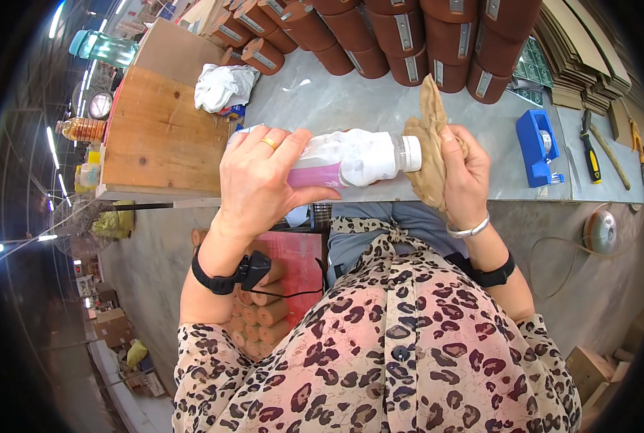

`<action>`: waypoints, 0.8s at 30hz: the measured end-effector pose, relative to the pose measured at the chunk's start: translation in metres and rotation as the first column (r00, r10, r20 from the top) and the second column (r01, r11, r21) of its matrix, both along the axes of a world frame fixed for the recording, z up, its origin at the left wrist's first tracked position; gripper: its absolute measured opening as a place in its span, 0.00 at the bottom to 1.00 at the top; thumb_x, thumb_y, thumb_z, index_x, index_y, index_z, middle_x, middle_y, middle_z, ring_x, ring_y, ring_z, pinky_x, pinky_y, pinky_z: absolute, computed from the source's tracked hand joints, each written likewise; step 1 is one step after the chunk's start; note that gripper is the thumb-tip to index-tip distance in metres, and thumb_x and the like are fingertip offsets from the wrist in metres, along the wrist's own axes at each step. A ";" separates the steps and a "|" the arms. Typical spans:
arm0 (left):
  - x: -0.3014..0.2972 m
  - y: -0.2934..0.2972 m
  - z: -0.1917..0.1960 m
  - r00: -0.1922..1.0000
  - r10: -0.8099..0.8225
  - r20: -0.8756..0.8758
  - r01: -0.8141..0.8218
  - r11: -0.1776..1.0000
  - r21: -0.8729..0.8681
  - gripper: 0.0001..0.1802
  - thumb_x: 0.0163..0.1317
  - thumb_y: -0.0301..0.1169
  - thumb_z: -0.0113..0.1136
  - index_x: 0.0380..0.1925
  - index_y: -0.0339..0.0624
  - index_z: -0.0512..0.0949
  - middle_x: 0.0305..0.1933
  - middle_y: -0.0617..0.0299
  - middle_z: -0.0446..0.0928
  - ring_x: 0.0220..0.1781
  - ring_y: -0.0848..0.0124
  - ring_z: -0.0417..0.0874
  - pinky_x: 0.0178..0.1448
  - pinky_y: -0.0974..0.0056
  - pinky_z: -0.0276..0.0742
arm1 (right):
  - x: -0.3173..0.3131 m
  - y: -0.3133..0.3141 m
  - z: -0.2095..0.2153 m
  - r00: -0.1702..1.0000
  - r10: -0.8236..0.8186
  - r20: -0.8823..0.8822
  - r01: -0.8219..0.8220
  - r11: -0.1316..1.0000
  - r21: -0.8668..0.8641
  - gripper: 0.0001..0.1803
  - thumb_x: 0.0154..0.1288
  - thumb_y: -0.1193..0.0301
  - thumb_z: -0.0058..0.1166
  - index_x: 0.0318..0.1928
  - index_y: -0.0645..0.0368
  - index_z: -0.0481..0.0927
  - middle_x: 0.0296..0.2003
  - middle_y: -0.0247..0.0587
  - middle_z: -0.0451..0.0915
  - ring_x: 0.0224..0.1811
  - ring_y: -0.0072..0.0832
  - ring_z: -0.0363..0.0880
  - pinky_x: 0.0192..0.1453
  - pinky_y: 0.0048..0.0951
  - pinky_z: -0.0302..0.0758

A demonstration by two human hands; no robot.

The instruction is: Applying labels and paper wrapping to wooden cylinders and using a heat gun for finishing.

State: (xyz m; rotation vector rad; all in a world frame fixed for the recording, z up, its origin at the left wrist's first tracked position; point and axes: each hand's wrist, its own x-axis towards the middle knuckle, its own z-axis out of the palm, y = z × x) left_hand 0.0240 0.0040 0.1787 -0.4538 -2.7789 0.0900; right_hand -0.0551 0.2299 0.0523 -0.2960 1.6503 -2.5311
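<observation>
A white plastic bottle with a purple band lies sideways in the air above the table's front edge. My left hand is wrapped round its base end. At the other end, the white neck points toward my right hand. That hand pinches a crumpled tan cloth, which hangs beside the neck and partly behind it. Whether the cloth touches the neck, I cannot tell.
Brown cylinders with metal strips stand stacked at the back. To the right are a blue tape dispenser, a screwdriver and stacked cardboard. A wooden box and a white crumpled bag are on the left.
</observation>
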 end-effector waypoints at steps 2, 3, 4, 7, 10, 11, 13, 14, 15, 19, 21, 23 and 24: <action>0.000 0.001 0.003 1.000 -0.006 0.002 0.006 1.000 -0.019 0.39 0.29 0.53 0.79 0.42 0.41 0.80 0.34 0.61 0.78 0.38 0.60 0.78 0.43 0.59 0.70 | 0.000 -0.001 0.000 1.000 0.004 0.010 -0.004 1.000 -0.005 0.14 0.76 0.67 0.49 0.42 0.67 0.80 0.30 0.26 0.78 0.31 0.10 0.69 0.33 0.16 0.69; 0.000 0.001 0.005 1.000 -0.009 0.002 0.009 0.999 -0.036 0.39 0.30 0.53 0.78 0.42 0.41 0.80 0.33 0.61 0.78 0.37 0.60 0.78 0.43 0.59 0.70 | 0.000 -0.001 0.000 1.000 0.003 0.011 -0.003 1.000 -0.006 0.14 0.76 0.67 0.49 0.42 0.67 0.80 0.30 0.26 0.78 0.31 0.10 0.69 0.33 0.16 0.69; -0.001 0.002 0.006 1.000 -0.013 0.003 0.013 0.999 -0.036 0.39 0.30 0.53 0.78 0.42 0.41 0.80 0.33 0.61 0.78 0.37 0.60 0.78 0.43 0.59 0.70 | 0.000 -0.001 0.000 1.000 0.004 0.016 -0.004 1.000 -0.019 0.14 0.76 0.68 0.49 0.41 0.67 0.80 0.30 0.26 0.78 0.31 0.10 0.69 0.33 0.16 0.69; -0.001 0.003 0.012 0.999 -0.036 0.009 0.036 0.996 -0.079 0.38 0.31 0.54 0.77 0.41 0.41 0.79 0.33 0.61 0.78 0.37 0.61 0.78 0.42 0.59 0.70 | -0.001 0.000 0.002 1.000 0.003 0.031 -0.002 0.999 -0.042 0.13 0.76 0.68 0.49 0.41 0.67 0.80 0.30 0.26 0.77 0.31 0.09 0.69 0.32 0.16 0.68; 0.002 0.005 0.015 0.998 -0.061 0.030 0.063 0.993 -0.104 0.38 0.32 0.54 0.76 0.41 0.41 0.79 0.33 0.61 0.78 0.36 0.60 0.78 0.41 0.58 0.70 | 0.000 0.001 0.000 1.000 0.008 0.030 -0.006 0.999 -0.044 0.13 0.76 0.68 0.49 0.41 0.67 0.80 0.30 0.26 0.77 0.31 0.09 0.69 0.32 0.16 0.68; 0.003 0.006 0.016 0.996 -0.081 0.029 0.084 0.992 -0.098 0.38 0.32 0.54 0.76 0.40 0.40 0.79 0.33 0.61 0.78 0.36 0.60 0.79 0.41 0.58 0.70 | 0.000 0.001 0.000 1.000 0.012 0.018 -0.011 0.999 -0.036 0.13 0.76 0.68 0.48 0.41 0.67 0.80 0.29 0.26 0.77 0.31 0.09 0.69 0.32 0.16 0.68; 0.003 0.009 0.018 0.994 -0.103 0.029 0.105 0.990 -0.091 0.38 0.32 0.54 0.76 0.40 0.40 0.79 0.33 0.61 0.78 0.36 0.60 0.79 0.41 0.58 0.70 | 0.001 0.000 -0.003 1.000 0.011 0.024 -0.010 0.999 -0.040 0.13 0.76 0.68 0.49 0.41 0.68 0.80 0.29 0.26 0.78 0.31 0.09 0.69 0.32 0.16 0.68; 0.001 0.010 0.019 0.995 -0.089 0.038 0.092 0.990 -0.103 0.37 0.32 0.54 0.76 0.40 0.40 0.79 0.33 0.61 0.78 0.36 0.60 0.79 0.41 0.58 0.70 | 0.002 -0.001 -0.004 0.999 0.012 0.030 -0.010 0.999 -0.042 0.13 0.76 0.68 0.49 0.41 0.68 0.80 0.29 0.26 0.78 0.31 0.09 0.69 0.32 0.16 0.68; -0.001 0.011 0.020 0.996 -0.075 0.047 0.080 0.990 -0.115 0.37 0.32 0.54 0.76 0.40 0.40 0.79 0.33 0.60 0.78 0.36 0.60 0.79 0.41 0.58 0.70 | 0.002 0.000 -0.003 0.999 0.010 0.031 -0.008 0.999 -0.042 0.13 0.76 0.68 0.49 0.41 0.68 0.80 0.29 0.26 0.78 0.31 0.09 0.69 0.32 0.16 0.68; -0.008 0.005 0.021 0.998 -0.059 0.020 0.061 0.990 -0.124 0.37 0.32 0.53 0.77 0.41 0.40 0.79 0.34 0.60 0.79 0.37 0.60 0.79 0.41 0.59 0.71 | 0.005 0.002 0.000 0.999 0.025 0.031 -0.023 0.998 -0.050 0.13 0.76 0.68 0.48 0.40 0.67 0.80 0.29 0.26 0.78 0.30 0.09 0.69 0.32 0.16 0.69; -0.011 0.002 0.019 0.998 -0.052 -0.018 0.050 0.993 -0.104 0.37 0.32 0.52 0.78 0.41 0.41 0.79 0.34 0.59 0.79 0.36 0.59 0.79 0.41 0.59 0.71 | 0.007 0.003 0.001 0.999 0.029 0.015 -0.029 0.999 -0.025 0.13 0.76 0.68 0.48 0.40 0.67 0.80 0.29 0.26 0.78 0.30 0.09 0.69 0.32 0.17 0.69; -0.008 0.000 0.017 0.999 -0.030 -0.017 0.029 0.995 -0.094 0.37 0.32 0.52 0.78 0.41 0.41 0.79 0.34 0.59 0.79 0.36 0.59 0.78 0.41 0.58 0.71 | 0.008 0.001 0.002 0.998 0.055 0.004 -0.055 0.998 -0.016 0.13 0.76 0.68 0.48 0.41 0.67 0.79 0.30 0.27 0.78 0.32 0.10 0.69 0.34 0.17 0.69; -0.006 -0.001 0.015 1.000 -0.009 -0.013 0.008 0.996 -0.085 0.37 0.32 0.52 0.78 0.41 0.41 0.79 0.34 0.59 0.79 0.36 0.58 0.78 0.42 0.58 0.71 | 0.008 0.000 0.002 0.998 0.060 0.004 -0.060 0.998 -0.012 0.13 0.76 0.68 0.48 0.41 0.67 0.79 0.30 0.27 0.78 0.32 0.10 0.69 0.34 0.17 0.69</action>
